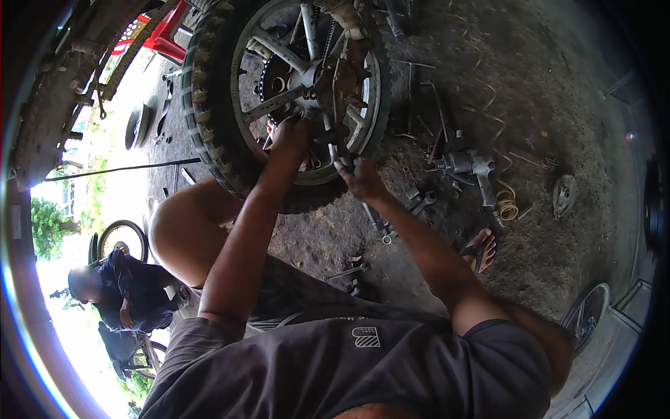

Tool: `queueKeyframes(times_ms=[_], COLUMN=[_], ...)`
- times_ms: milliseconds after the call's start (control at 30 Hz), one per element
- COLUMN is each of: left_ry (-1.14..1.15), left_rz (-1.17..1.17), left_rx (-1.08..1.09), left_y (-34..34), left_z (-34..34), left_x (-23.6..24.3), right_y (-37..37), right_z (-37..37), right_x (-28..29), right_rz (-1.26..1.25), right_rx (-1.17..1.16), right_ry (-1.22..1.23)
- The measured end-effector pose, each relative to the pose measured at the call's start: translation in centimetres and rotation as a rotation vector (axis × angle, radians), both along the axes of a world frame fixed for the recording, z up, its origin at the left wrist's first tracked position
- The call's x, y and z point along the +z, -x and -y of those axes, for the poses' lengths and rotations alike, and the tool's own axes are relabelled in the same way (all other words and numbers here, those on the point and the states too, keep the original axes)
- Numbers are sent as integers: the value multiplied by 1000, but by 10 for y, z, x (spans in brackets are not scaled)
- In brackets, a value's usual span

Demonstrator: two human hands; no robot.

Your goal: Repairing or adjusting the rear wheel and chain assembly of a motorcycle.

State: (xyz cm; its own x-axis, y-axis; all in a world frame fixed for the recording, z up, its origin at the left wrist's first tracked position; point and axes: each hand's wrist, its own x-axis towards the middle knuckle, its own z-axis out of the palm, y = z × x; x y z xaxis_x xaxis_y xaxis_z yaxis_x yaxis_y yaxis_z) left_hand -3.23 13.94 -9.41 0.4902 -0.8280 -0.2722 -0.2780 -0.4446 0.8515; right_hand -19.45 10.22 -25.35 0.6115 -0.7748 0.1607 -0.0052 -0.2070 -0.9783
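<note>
A motorcycle wheel (199, 105) with a knobby tyre and silver spokes stands before me, a dark sprocket and chain (264, 80) showing behind the spokes. My left hand (289, 136) is closed near the hub (317, 91), just below it; what its fingers hold is hidden. My right hand (359, 174) grips a metal tool (332, 150) that lies across the lower part of the wheel, its fingers wrapped round it. Dark, rusty parts (354, 63) are attached at the right of the hub.
An air impact gun (471, 167) with a coiled yellow hose (507, 206), wrenches (422, 202) and loose parts lie on the concrete floor (544, 140). A red plastic chair (167, 38) is at upper left. A person (122, 293) sits beside bicycles at left. Another wheel (583, 318) stands at right.
</note>
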Motion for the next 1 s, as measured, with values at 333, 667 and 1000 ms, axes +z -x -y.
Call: queueKeyframes(times_ms=[333,667,1000], left_ry=[97,270,264], left_rz=[-323,-511,-560], left_rx=[157,560,588], left_y=[17,6,13], left_z=[-2,16,15], left_x=[13,5,6], right_y=[-6,-9,10], right_z=[-24,-35,-66], right_x=[43,42,50], right_rz=[-118,-1,-94], right_rx=[12,-4,-26], right_ry=[-227,-63,12])
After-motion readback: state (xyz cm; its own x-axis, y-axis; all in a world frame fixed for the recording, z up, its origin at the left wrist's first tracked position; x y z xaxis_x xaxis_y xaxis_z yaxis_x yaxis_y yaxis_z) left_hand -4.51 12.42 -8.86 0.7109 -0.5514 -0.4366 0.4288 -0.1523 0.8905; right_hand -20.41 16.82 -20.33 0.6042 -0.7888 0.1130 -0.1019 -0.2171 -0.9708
